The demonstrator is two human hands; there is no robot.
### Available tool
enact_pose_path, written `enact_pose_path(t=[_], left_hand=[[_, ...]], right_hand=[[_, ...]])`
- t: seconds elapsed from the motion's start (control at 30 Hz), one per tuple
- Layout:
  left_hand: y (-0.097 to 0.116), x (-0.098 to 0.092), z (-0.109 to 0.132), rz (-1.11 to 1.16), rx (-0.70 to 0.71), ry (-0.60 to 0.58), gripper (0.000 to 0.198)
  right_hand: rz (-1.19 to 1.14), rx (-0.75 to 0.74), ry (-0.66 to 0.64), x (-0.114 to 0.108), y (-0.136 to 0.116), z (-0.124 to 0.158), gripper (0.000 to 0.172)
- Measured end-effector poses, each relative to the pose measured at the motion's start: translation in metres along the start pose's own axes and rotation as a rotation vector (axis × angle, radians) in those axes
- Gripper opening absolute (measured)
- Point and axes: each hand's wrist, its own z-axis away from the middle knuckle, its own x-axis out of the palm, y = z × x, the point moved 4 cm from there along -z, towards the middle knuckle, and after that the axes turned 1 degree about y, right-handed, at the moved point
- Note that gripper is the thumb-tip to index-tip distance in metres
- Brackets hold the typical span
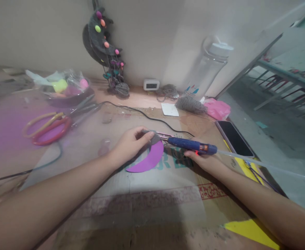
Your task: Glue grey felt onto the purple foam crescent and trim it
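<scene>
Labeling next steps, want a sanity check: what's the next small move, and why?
Probably dab a little glue on the gray end of the purple crescent: the left hand pinches that end, and the right hand holds the glue gun with its nozzle close by.

Scissors point(68, 121) left of the crescent point(154, 158), phone point(234, 138) to its right, bottle point(207, 71) behind, clock point(151, 84) apparently against the wall point(152, 38)

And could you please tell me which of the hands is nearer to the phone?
The right hand: it holds the glue gun just to the left of the phone. The left hand is farther left, at the upper end of the purple crescent.
</scene>
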Motion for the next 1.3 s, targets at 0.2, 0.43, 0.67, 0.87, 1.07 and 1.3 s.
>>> enact_pose_path(t=[0.2, 0.43, 0.67, 0.87, 1.07, 1.3], left_hand=[[-0.002, 0.001, 0.000, 0.019, -0.004, -0.007, 0.029], [-0.003, 0.000, -0.002, 0.034, 0.026, 0.006, 0.029], [-0.007, 0.004, -0.002, 0.081, -0.036, -0.017, 0.029], [-0.008, 0.005, -0.003, 0.066, -0.014, -0.015, 0.031], [-0.005, 0.006, -0.003, 0.054, -0.014, -0.038, 0.033], [-0.003, 0.006, -0.002, 0.076, -0.043, -0.037, 0.034]], right_hand=[[-0.011, 0.047, 0.032, 0.002, 0.004, -0.001, 0.021], [0.035, 0.075, 0.120, -0.015, -0.009, -0.006, 0.029], [-0.024, 0.027, 0.200, -0.041, -0.015, -0.028, 0.032], [0.247, 0.120, 0.297, -0.056, 0.000, -0.087, 0.046], [0.336, 0.119, 0.218, -0.043, 0.030, -0.135, 0.040], [0.512, 0.036, 0.199, -0.044, 0.039, -0.126, 0.044]])
